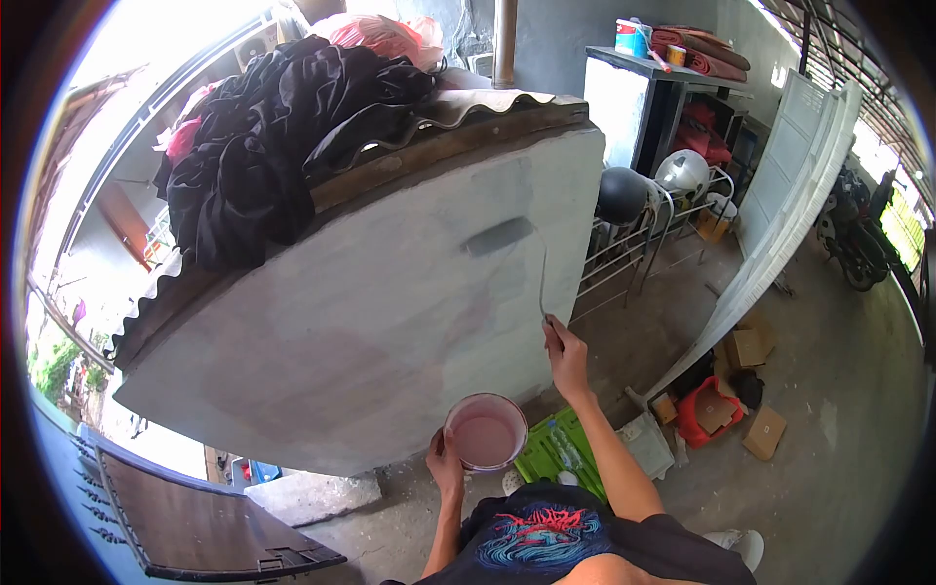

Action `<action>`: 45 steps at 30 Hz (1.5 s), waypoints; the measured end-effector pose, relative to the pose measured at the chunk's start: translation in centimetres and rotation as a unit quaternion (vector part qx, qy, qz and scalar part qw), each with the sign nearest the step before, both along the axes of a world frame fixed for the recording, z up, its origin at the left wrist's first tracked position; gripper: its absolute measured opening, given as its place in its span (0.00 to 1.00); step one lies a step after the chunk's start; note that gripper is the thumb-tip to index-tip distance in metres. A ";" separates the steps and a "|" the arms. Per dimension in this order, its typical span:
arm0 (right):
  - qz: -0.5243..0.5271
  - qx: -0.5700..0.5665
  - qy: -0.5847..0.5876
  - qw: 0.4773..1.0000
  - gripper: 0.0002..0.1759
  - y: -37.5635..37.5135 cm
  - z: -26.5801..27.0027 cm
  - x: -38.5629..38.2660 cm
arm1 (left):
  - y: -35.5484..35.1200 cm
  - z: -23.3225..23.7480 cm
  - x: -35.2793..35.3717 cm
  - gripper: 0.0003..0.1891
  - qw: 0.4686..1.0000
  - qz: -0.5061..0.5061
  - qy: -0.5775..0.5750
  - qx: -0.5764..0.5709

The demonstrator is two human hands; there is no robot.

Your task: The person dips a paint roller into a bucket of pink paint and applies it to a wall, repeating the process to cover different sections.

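Observation:
My right hand [566, 359] is closed round the handle of a paint roller [499, 236]. Its grey sleeve lies against the upper right part of a whitish low wall [370, 331], which shows pinkish and grey patches. Lower down, my left hand [446, 464] grips the rim of a round bucket [487, 398] with pale pink liquid inside. The bucket is held in front of my body, close to the foot of the wall.
Dark cloth [283, 136] is heaped on the corrugated sheet [439, 109] topping the wall. Helmets [682, 173] rest on a metal rack to the right. A green crate [561, 453] and cardboard boxes [764, 433] lie on the floor. A white panel [795, 175] leans farther right.

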State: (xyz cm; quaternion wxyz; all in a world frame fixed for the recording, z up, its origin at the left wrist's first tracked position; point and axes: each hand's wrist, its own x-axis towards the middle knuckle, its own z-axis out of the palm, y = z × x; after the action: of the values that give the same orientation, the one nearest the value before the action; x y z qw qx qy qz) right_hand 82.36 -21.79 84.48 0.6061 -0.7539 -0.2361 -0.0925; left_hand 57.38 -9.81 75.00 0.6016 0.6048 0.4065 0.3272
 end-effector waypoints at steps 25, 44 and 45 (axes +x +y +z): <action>0.009 -0.107 0.123 0.987 0.18 -4.6 -13.0 0.3 | 1.0 -0.6 0.9 0.30 0.999 -0.024 0.037 0.006; 0.009 -0.149 0.164 0.975 0.20 -3.4 -19.1 -0.8 | 1.7 0.4 2.6 0.27 0.998 -0.029 0.046 -0.020; 0.009 -0.149 0.165 0.975 0.20 -3.4 -18.8 -1.0 | 1.8 -0.1 2.5 0.27 0.998 -0.028 0.046 -0.020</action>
State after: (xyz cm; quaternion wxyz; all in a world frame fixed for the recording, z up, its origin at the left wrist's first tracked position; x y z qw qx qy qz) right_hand 81.34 -25.17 65.72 0.5183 -0.8385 -0.1508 0.0748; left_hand 59.93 -7.97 74.94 0.6032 0.6184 0.4231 0.2733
